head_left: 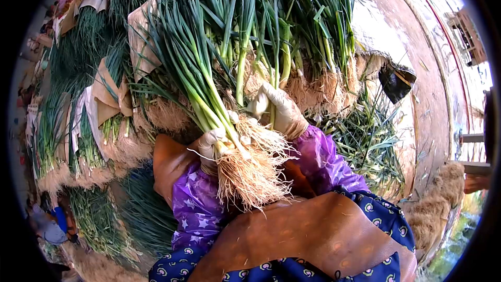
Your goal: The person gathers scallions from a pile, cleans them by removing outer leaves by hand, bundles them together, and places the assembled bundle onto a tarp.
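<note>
Within the left hand [208,149] sit green onions [213,94].

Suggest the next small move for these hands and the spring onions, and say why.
Probably bring the spring onion stem in the right hand against the spring onion bunch in the left hand: the hands grip them separately but close together, with roots clustered toward the brown apron.
</note>
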